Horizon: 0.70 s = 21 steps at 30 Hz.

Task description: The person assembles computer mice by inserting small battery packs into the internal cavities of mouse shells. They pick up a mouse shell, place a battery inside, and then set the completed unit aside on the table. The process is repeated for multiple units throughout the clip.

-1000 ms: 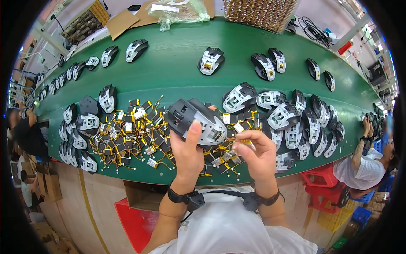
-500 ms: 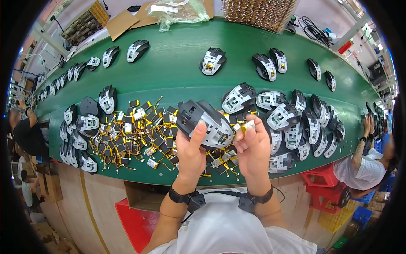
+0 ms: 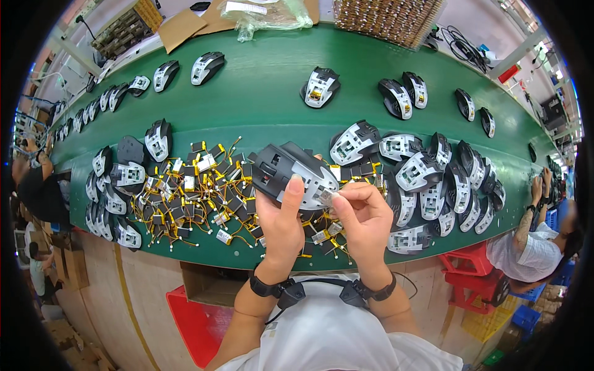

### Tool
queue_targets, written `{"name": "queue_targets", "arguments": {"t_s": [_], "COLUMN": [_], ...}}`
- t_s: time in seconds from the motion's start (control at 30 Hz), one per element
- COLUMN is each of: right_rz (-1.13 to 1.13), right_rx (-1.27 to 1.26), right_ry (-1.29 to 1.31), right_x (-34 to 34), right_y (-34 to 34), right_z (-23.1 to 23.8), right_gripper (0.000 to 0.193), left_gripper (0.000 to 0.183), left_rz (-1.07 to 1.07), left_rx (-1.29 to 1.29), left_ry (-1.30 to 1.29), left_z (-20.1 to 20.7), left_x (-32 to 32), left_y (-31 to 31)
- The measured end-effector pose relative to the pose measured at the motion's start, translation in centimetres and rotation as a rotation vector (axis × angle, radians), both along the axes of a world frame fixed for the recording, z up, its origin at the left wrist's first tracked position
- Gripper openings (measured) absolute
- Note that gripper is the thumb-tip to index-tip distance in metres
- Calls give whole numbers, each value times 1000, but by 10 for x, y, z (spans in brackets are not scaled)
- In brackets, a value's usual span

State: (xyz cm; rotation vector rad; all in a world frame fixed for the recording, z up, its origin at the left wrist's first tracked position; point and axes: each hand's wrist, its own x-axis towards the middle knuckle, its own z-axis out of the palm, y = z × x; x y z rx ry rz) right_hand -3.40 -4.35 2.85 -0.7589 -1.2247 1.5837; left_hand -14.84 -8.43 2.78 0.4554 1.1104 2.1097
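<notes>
A black and white computer mouse with openings in its shell is gripped by my left hand, thumb across its side. At the mouse's right end, the thumb and finger of my right hand pinch a small silver battery against the opening there. The fingertips partly cover it, so how deep it sits cannot be made out. Under and around both hands spreads a heap of small batteries with thin wires and yellow tape. More open-shelled mice are piled to the right of my right hand.
Another group of mice lies left of the heap. Along the green belt behind, spaced mice show yellow-taped parts. A honeycomb-like stack and clear plastic wrap stand at the back. Co-workers sit at both sides.
My right hand has brought the battery from beside the mouse onto the opening at its right end. My left hand still holds the mouse. The view has shifted slightly.
</notes>
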Motion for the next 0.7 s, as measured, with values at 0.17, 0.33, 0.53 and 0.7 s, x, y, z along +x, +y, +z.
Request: {"name": "queue_targets", "arguments": {"t_s": [0.17,0.33,0.53,0.7], "right_rz": [53,-72,53,54], "right_rx": [-28,45,402,202], "right_ry": [-51,18,-274,-159], "right_x": [4,-6,15,15], "right_y": [7,-2,10,12], "right_z": [-1,-6,-6,-3], "right_gripper": [10,10,19,16], "left_gripper": [45,45,39,39], "left_rz": [51,-19,-111,-229], "left_rx": [-61,-37,-5,-90], "left_ry": [158,102,-88,-3], "left_z": [-12,-15,-4,-12], "left_x": [2,2,-11,-12], "left_y": [-6,-4,-4,-7]}}
